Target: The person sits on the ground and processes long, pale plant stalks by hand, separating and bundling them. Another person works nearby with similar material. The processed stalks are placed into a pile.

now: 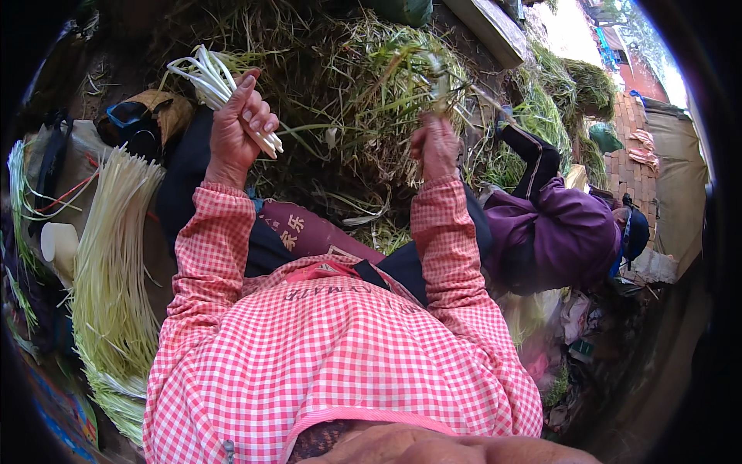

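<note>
My left hand [240,124] is closed around a small bundle of white-green vegetable stalks [210,75]. Their cut-looking pale ends [269,145] stick out below the fist. My right hand [436,145] is raised over my right knee, its fingers curled around a blurred leafy stalk [440,87] that points away from me. Motion blur hides how many stalks it holds. Beyond and between both hands lies a heap of green and dried plant leaves [353,104]. To my left, a long thick bunch of pale stalks [113,249] is laid out with its ends aligned.
A person in purple [550,232] bends over close on my right. A maroon sack with writing [316,229] lies between my legs. At left are a white cylindrical object [59,243] and a brown bag [168,113]. A wooden beam [490,29] and a brick path [632,156] appear farther off.
</note>
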`<state>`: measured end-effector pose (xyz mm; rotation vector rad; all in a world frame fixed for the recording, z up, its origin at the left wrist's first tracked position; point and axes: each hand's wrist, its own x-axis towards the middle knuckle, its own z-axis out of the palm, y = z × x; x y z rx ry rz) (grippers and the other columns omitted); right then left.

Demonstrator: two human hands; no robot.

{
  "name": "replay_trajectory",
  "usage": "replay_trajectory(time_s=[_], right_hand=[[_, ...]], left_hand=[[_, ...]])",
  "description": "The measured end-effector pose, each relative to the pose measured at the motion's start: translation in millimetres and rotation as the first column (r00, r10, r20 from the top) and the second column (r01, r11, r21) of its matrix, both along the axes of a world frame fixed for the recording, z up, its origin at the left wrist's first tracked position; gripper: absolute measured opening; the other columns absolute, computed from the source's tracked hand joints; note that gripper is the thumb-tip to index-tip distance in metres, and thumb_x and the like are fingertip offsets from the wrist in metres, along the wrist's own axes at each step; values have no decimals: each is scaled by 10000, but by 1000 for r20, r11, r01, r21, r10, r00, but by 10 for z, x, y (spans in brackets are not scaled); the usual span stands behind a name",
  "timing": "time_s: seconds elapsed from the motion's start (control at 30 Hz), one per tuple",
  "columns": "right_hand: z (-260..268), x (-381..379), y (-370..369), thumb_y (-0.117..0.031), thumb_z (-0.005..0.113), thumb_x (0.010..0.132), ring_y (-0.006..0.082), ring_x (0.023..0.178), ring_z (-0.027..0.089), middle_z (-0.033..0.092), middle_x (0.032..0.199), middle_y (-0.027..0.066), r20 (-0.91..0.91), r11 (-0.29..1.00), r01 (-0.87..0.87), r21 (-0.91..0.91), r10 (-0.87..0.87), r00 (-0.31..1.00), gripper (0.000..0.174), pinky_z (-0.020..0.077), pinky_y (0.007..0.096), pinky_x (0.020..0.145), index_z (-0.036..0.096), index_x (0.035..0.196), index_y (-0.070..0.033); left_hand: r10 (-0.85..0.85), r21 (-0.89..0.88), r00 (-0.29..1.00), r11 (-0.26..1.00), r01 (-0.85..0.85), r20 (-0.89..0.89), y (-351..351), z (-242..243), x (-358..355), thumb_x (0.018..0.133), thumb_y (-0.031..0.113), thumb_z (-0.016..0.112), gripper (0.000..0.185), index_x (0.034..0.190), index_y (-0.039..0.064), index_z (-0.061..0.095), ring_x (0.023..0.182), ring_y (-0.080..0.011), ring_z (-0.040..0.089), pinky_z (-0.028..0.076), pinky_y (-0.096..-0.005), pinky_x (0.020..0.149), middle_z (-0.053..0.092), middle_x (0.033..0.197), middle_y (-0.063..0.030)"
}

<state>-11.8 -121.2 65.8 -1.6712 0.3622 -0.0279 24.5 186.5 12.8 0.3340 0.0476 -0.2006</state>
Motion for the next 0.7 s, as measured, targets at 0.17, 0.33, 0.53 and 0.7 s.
replay_trajectory(time_s=[0.17, 0.33, 0.53, 0.7], right_hand=[[-149, -407, 237, -278, 534, 961, 37, 439, 412, 488, 556, -22, 333, 985, 147, -91, -109, 937, 249, 325, 183, 400, 595, 968, -38], [-276, -388, 244, -324, 482, 979, 58, 433, 421, 479, 563, -26, -281, 980, -35, 195, 90, 956, 289, 323, 191, 394, 576, 945, -52], [-350, -507, 454, -262, 525, 966, 36, 446, 398, 478, 565, -33, 62, 999, -23, 26, 21, 998, 210, 314, 177, 399, 585, 1005, -65], [-534, -600, 567, -267, 545, 953, 34, 460, 420, 489, 569, -41, -85, 995, -81, 63, 86, 993, 197, 345, 179, 416, 585, 958, -74]], left_hand=[[-18, 18, 999, 1000, 19, -34, 24, -13, -27, 923, 161, 586, 180, 1064, 50, 598, 428, -78, 370, 376, -280, 467, 364, 525, 44], [-53, 30, 997, 998, 55, -47, -28, -33, -1, 910, 156, 600, 148, 1005, 44, 620, 433, -74, 388, 375, -270, 458, 373, 536, 40], [-68, 86, 994, 993, 75, -85, -104, 10, -59, 898, 161, 621, 176, 1000, 18, 605, 445, -82, 404, 385, -274, 469, 388, 549, 37], [-115, 171, 977, 974, 146, -179, -293, 19, -149, 868, 151, 663, 159, 957, 36, 598, 457, -108, 445, 391, -274, 458, 458, 570, 18]])
